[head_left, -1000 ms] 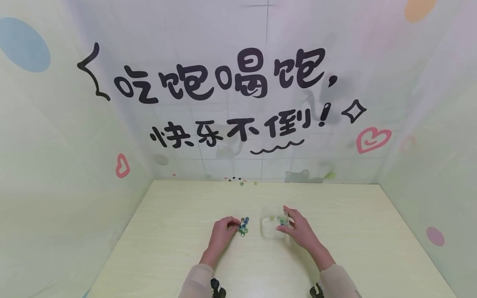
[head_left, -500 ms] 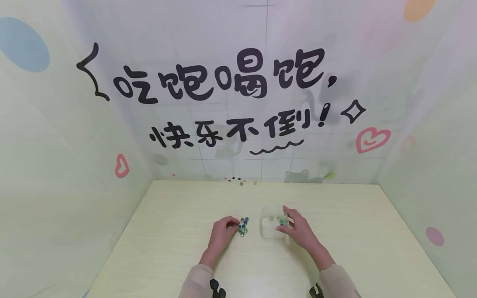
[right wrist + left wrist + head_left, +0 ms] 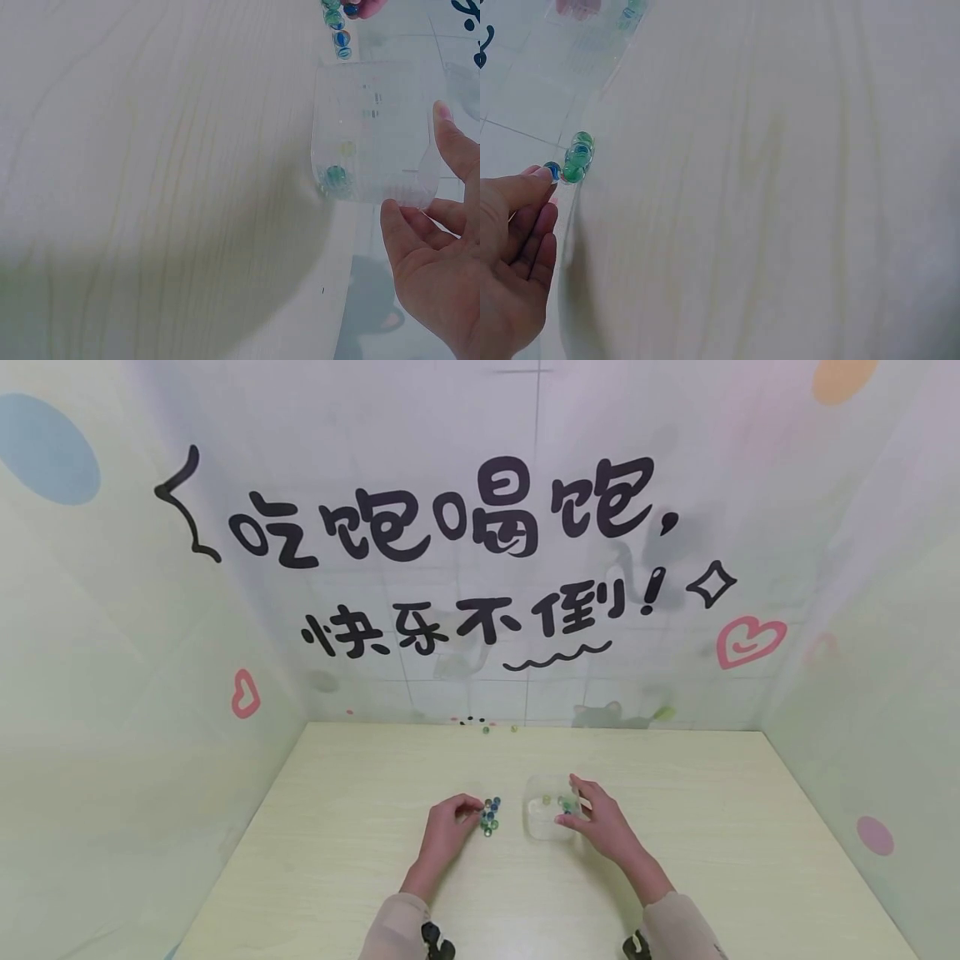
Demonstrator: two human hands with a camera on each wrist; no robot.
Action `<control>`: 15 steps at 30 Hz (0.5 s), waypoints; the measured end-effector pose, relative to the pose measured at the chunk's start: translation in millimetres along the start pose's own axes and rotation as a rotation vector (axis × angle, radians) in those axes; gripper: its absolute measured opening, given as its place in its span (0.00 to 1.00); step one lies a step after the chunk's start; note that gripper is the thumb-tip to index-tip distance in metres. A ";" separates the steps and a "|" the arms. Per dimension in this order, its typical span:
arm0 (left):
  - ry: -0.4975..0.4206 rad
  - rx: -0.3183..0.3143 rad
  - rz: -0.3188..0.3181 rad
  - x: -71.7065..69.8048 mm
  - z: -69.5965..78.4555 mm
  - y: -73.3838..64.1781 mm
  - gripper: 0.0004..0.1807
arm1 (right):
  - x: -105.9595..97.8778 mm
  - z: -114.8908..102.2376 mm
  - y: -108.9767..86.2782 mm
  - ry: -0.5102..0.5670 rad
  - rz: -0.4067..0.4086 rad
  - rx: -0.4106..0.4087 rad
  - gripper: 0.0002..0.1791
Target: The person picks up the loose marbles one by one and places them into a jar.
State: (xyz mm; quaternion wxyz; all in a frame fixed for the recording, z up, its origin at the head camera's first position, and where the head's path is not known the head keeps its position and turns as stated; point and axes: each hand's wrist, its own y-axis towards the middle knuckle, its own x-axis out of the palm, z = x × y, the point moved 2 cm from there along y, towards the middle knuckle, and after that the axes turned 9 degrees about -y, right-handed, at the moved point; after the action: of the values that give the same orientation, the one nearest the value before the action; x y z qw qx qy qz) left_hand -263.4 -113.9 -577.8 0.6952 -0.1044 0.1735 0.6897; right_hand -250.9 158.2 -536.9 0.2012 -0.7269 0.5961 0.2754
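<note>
My left hand (image 3: pixel 448 828) pinches a blue marble (image 3: pixel 553 171) at its fingertips, at the left side of a small group of glass marbles (image 3: pixel 492 817) in blue and green. Those marbles lie close together on the table. To their right stands a clear plastic container (image 3: pixel 538 828), gripped at its right side by my right hand (image 3: pixel 609 828), with the thumb and fingers spread along its wall. Inside it are several marbles, among them a green marble (image 3: pixel 336 176) and a yellowish marble (image 3: pixel 347 148).
Two lone marbles lie at the table's back edge, a greenish marble (image 3: pixel 486 730) and a yellowish-green marble (image 3: pixel 514 728). The pale wood-grain table (image 3: pixel 360 777) is enclosed at the back and sides by printed sheets (image 3: pixel 420 443) with black lettering.
</note>
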 end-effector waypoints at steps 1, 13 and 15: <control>-0.001 0.002 0.001 0.0 0.2 0.0 0.07 | 0.1 -0.2 -0.2 -0.001 0.000 0.000 0.43; -0.024 0.037 0.018 -0.8 11.7 -1.2 0.06 | 0.8 -0.5 -2.5 -0.014 0.008 0.000 0.43; -0.023 0.040 0.021 -0.9 14.9 -0.8 0.06 | 1.1 -0.1 -2.2 -0.010 0.008 0.001 0.42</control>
State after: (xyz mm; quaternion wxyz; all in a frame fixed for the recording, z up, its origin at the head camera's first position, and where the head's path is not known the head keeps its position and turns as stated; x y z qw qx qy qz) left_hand -261.1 -109.0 -563.8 0.6919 -0.0807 0.1802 0.6944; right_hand -248.6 157.7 -537.6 0.2032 -0.7231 0.5981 0.2796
